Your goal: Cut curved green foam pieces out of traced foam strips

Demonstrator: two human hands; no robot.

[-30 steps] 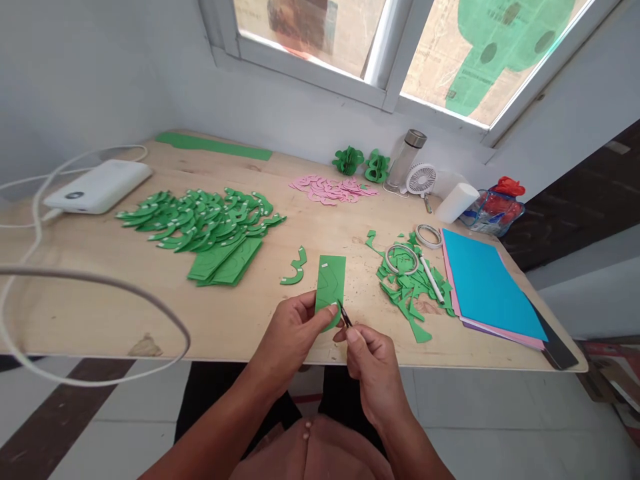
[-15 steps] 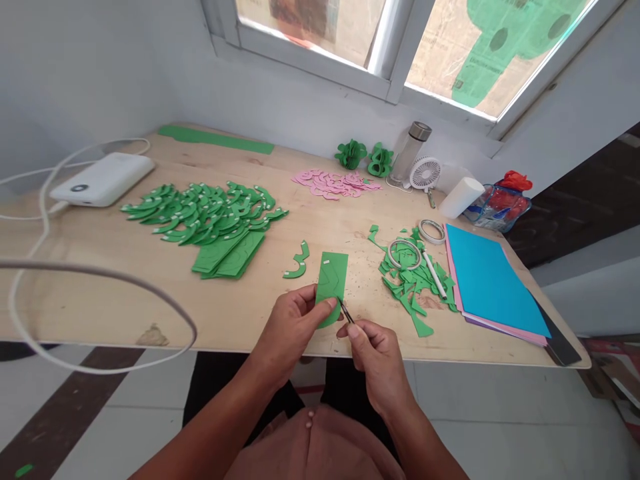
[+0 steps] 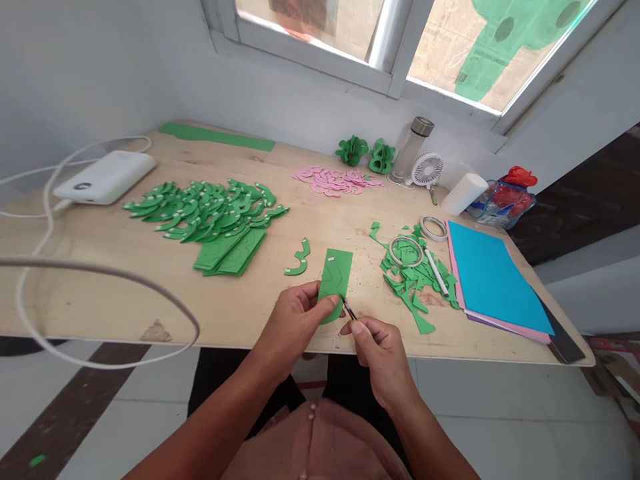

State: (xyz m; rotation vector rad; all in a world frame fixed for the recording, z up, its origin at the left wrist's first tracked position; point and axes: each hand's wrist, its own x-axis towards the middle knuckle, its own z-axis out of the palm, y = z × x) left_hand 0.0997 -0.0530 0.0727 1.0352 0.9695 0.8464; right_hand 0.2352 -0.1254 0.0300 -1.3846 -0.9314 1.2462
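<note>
Between thumb and fingers, my left hand (image 3: 299,317) pinches a green paper rectangle (image 3: 337,270) with a wavy outline drawn on it and a small white patch near its top. My right hand (image 3: 375,343) is closed around a small pair of scissors (image 3: 349,309), whose dark tips meet the paper's right edge beside my left thumb. The lower end of the paper is rounded. Just left of it lies a curvy green cutout (image 3: 299,260) with white patches. Farther left are a heap of similar green cutouts (image 3: 210,210) and a stack of green paper rectangles (image 3: 230,252).
Green scraps (image 3: 413,280) lie to the right with tape rolls (image 3: 434,229) and a white pen (image 3: 437,271). Beyond them is blue paper (image 3: 495,277). Pink cutouts (image 3: 335,181), a bottle (image 3: 413,150) and a small fan (image 3: 427,170) stand behind. A white cable (image 3: 165,290) loops at left.
The view has shifted slightly. The green paper has tilted a little to the right in my left hand, and the scissors stay at its right edge.
</note>
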